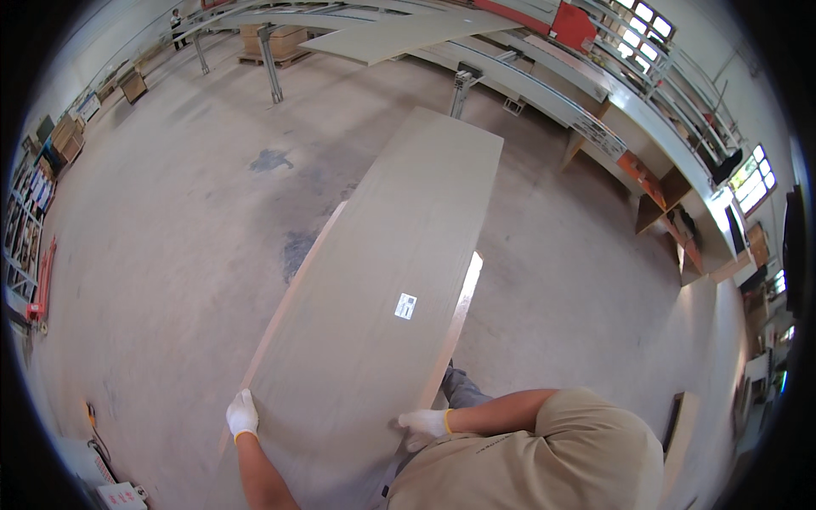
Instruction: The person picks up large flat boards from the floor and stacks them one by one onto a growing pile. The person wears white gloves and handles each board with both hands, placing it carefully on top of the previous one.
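A long grey-beige panel (374,246) stretches from in front of my body toward the machine, with a small white printed label (405,306) on its face. My left hand (243,413), in a white knit glove, is closed on the panel's left edge. On the opposite edge, my right hand (423,425) is gloved the same way and closed on the panel close to my body. The fingertips under both edges are hidden. Paler wood-coloured strips (466,293) show beneath the panel along both long sides; what they belong to is covered.
Beyond the panel's far end runs a long machine table (527,75) on metal legs, with another panel (408,38) lying across it. Wooden compartments (663,200) stand at right. A red jack-like tool (41,289) is by the left wall. A distant person (177,28) stands far left.
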`<state>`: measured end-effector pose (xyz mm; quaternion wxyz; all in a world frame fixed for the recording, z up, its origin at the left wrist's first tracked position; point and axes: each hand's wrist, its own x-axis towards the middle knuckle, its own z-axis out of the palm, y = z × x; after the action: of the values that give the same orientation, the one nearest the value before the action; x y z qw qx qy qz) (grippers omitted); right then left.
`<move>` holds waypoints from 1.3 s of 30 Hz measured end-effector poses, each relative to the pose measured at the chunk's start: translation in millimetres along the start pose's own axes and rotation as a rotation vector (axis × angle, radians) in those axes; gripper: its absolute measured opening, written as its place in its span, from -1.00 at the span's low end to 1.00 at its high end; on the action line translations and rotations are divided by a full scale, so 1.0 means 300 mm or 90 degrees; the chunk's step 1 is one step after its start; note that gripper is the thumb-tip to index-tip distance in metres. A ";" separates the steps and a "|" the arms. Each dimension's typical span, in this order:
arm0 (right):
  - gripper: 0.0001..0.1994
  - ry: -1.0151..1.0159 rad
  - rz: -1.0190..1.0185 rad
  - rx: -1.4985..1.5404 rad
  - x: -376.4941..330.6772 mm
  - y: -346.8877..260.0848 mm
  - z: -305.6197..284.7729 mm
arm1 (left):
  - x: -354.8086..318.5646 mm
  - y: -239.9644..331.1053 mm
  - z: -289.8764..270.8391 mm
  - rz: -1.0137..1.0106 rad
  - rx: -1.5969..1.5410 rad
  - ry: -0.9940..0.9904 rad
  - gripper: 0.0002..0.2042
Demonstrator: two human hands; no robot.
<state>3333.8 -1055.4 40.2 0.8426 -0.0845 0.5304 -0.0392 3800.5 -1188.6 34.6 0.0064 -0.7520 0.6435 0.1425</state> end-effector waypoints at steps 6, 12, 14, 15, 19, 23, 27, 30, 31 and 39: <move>-0.68 0.004 0.016 0.194 -0.016 -0.019 0.067 | 0.027 0.095 -0.006 -0.133 -0.072 0.048 -0.47; -0.71 -0.018 -0.041 0.318 0.011 0.019 0.084 | 0.060 0.136 -0.008 -0.118 0.032 0.061 -0.45; -0.68 0.009 -0.033 0.333 0.002 0.014 0.092 | 0.060 0.163 -0.017 -0.153 0.047 0.040 -0.45; -0.67 0.010 -0.043 0.317 0.004 0.013 0.095 | 0.058 0.172 -0.026 -0.172 0.054 0.030 -0.46; -0.72 0.019 -0.091 0.258 0.000 0.013 0.112 | 0.058 0.200 -0.058 -0.122 0.168 -0.022 -0.64; -0.78 0.104 -0.059 0.328 -0.087 -0.033 0.131 | 0.105 0.275 -0.054 -0.087 0.169 -0.024 -0.69; -0.74 0.134 -0.053 0.286 -0.078 -0.063 0.089 | 0.153 0.285 -0.020 -0.050 0.180 -0.004 -0.74; -0.70 0.112 -0.038 0.236 -0.088 -0.077 0.065 | 0.162 0.311 -0.024 -0.042 0.191 -0.011 -0.72; -0.69 0.090 -0.019 0.192 -0.092 -0.091 0.039 | 0.166 0.310 -0.032 -0.051 0.174 -0.027 -0.72; -0.59 0.002 -0.188 -0.237 -0.321 -0.300 -0.277 | -0.327 0.361 0.017 -0.448 -0.111 0.462 -0.56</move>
<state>3219.3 -1137.2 107.1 0.7968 -0.3149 0.5116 -0.0641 3681.5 -1111.4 70.4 -0.2329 -0.9219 0.2976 -0.0853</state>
